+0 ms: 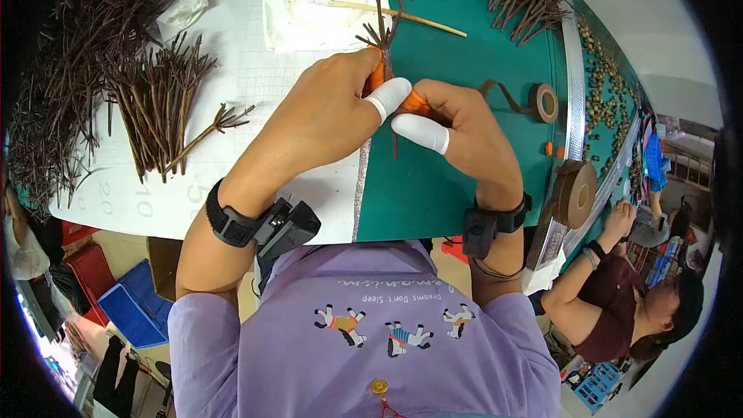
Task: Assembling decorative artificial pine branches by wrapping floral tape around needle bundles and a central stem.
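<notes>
A left hand (337, 101) with a white thumb cover pinches a slim, brown, branched twig (388, 64) above the green-and-white worktop (464, 209); a similarly covered right hand (474, 131) meets its stem. Thin brown forked sticks (159, 104) lie leftward, a pale wooden-handled brush (429, 22) beyond, two brown tape rolls (576, 194) rightward.

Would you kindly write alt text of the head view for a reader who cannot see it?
A person's left hand and right hand, in white thumb covers, hold a brown branched stick above a white-and-green tabletop. Similar sticks lie in piles at left; brown tape rolls sit at right.
</notes>
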Motion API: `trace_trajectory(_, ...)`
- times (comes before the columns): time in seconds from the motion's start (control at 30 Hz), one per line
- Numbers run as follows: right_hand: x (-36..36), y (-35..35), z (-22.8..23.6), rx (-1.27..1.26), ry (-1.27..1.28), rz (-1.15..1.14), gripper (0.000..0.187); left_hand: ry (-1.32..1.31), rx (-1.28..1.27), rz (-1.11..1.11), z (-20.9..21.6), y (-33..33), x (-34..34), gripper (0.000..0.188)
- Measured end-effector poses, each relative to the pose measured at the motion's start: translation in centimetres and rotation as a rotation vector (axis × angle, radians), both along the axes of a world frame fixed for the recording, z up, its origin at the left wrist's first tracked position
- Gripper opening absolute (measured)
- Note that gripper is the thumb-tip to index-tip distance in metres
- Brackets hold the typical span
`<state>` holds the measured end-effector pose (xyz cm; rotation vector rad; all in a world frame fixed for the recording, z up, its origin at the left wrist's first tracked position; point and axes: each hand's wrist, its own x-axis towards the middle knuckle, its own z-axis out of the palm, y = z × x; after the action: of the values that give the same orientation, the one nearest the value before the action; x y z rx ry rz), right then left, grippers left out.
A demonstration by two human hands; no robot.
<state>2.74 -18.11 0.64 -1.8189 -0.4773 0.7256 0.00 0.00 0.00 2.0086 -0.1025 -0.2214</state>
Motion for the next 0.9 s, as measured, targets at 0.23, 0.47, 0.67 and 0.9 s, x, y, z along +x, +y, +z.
trace_trajectory(0.23,-0.4,-0.3,0.4,0.043,-0.058,-0.102,0.019,0.035,0.006,0.036,0.2,0.1,0.2,0.024)
trace_trajectory(0.47,-0.6,-0.2,0.7,0.017,0.008,-0.084,0.019,0.198,-0.327,-0.051,0.8,0.7,0.3,0.023)
trace_trajectory(0.67,-0.9,0.2,0.2,0.049,0.024,-0.087,0.019,0.271,-0.397,-0.11,0.8,1.0,0.6,0.013)
trace_trajectory(0.9,-0.8,0.1,0.8,0.146,0.057,-0.273,0.013,0.288,-0.742,0.133,0.3,-0.3,0.6,0.013)
